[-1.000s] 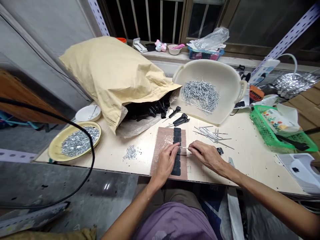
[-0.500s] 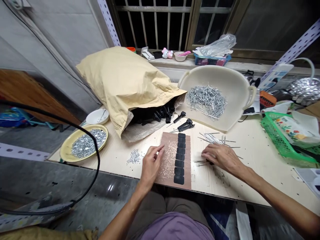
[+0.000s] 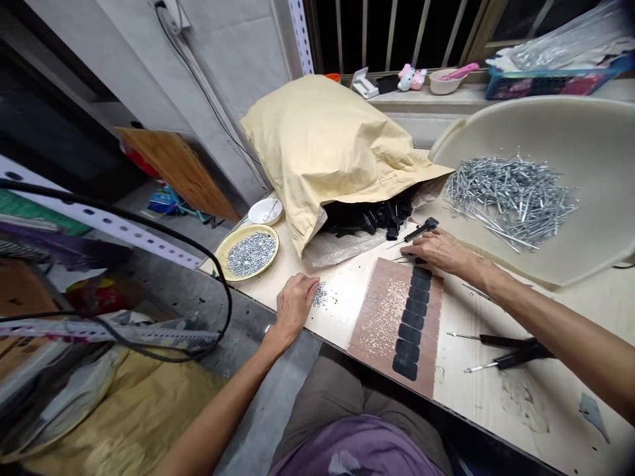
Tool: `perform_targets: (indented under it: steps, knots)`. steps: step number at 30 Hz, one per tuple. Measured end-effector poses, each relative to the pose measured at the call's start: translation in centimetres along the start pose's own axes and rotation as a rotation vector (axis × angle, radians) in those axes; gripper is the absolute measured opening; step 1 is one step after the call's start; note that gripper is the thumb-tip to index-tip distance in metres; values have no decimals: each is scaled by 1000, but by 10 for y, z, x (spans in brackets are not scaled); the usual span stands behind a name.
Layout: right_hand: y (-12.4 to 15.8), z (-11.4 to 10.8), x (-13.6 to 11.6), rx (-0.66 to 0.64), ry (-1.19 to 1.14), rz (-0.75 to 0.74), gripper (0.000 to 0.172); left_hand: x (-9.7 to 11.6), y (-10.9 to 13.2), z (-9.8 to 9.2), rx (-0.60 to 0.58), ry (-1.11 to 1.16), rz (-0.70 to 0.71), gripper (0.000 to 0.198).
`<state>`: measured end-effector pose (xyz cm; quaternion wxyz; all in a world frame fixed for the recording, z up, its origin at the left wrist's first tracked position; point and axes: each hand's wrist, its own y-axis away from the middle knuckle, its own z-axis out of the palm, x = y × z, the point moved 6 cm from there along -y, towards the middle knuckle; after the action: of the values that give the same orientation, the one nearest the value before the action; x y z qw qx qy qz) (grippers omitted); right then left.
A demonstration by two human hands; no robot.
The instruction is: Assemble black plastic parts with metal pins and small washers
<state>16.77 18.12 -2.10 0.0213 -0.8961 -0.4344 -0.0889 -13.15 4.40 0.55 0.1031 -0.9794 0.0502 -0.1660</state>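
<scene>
My left hand [image 3: 295, 301] is at the near table edge, fingertips pinched together at a small pile of tiny metal washers [image 3: 321, 295]. What the fingertips hold is too small to make out. Past the far end of a brown board [image 3: 377, 311], my right hand [image 3: 436, 252] curls over black plastic pieces with thin metal pins, mostly hidden beneath it. Another black piece [image 3: 421, 229] shows just behind those fingers. A column of black rounded pads [image 3: 411, 318] lies on the board. Two black-handled tools with metal shafts [image 3: 510, 350] rest to the board's right.
A large paper sack [image 3: 332, 139] opens toward me, with black parts inside. A cream basin [image 3: 590, 145] of metal pins stands at the right. To the left are a yellow plate [image 3: 221, 254] of washers and a white bowl [image 3: 255, 213]. A black cable [image 3: 231, 304] loops at left.
The view has swung left. My right hand has gone from the loose pins at the right to the black pieces behind the board. My left hand has moved from the board to the washer pile.
</scene>
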Motion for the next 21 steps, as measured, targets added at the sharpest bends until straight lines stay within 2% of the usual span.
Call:
perform_targets:
  steps: [4, 9, 12, 14, 16, 18, 21]
  knots:
    - [-1, -1, -3, -6, 22, 21, 24, 15, -3, 14, -93, -116, 118, 26]
    - [1, 6, -7, 69, 13, 61, 20, 25, -4, 29, -182, -199, 169, 23]
    - [9, 1, -3, 196, -6, 129, 21, 24, -5, 32, -193, -195, 167, 21]
    - [18, -16, -3, 340, -73, 187, 22, 22, -6, 31, -178, -136, 138, 18]
    - [30, -41, -9, 495, -172, 248, 25, 22, -9, 27, -143, 12, 88, 14]
    - [42, -67, -26, 609, -271, 310, 27, 22, -12, 23, -104, 291, -17, 11]
    - [51, -95, -69, 637, -431, 367, 27, 29, -13, 25, -93, 890, -297, 16]
